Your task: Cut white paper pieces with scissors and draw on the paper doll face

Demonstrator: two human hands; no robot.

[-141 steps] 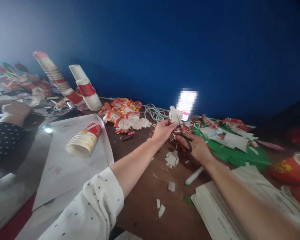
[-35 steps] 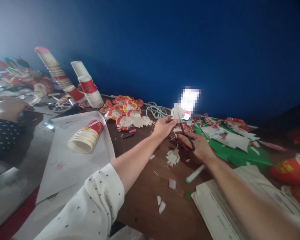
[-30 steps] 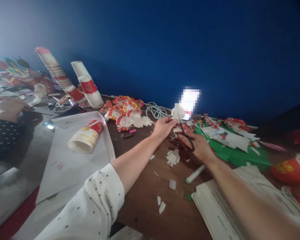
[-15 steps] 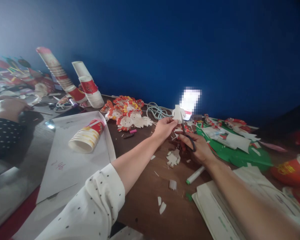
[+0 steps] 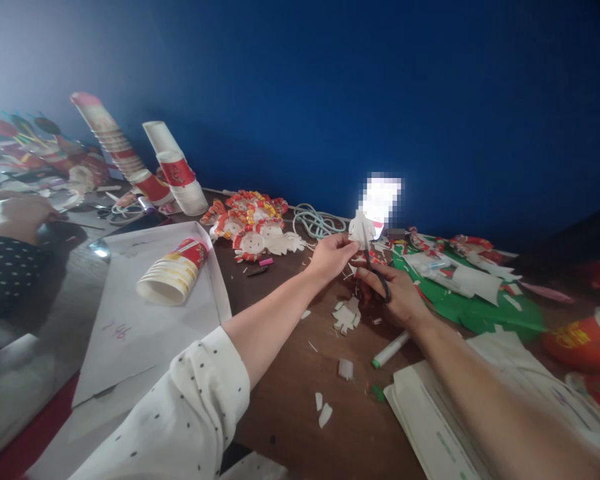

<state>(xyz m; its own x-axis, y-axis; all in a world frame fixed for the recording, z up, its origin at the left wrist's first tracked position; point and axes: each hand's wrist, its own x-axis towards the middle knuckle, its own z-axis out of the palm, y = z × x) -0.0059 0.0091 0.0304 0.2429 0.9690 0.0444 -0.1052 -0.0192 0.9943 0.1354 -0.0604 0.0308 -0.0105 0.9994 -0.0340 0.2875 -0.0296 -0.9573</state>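
Note:
In my left hand [image 5: 334, 257] is a small white paper cutout [image 5: 361, 228], pinched by its lower edge between thumb and fingers. My right hand [image 5: 393, 290] grips dark-handled scissors [image 5: 384, 287], whose blades point up against the cutout's right side. Below the hands, another white paper cutout [image 5: 347, 315] with a jagged edge lies on the brown table [image 5: 290, 393], among small paper scraps [image 5: 325, 415]. A white marker with a green end [image 5: 391, 350] rests under my right wrist. Behind the cutout, a bright phone-like screen [image 5: 383, 200] leans at the wall.
Stacked paper cups [image 5: 180, 180] stand at the back left; more cups [image 5: 173, 273] lie on a white sheet [image 5: 115, 293]. Red-and-white paper pieces [image 5: 253, 223] and a pale cord [image 5: 315, 220] sit behind. Green material [image 5: 510, 313] is at right. Another person's hand [image 5: 20, 217] is far left.
The paper cutout has turned in my left hand and moved slightly to the right, its outline now looking rounder. The scissors remain beside it in my right hand.

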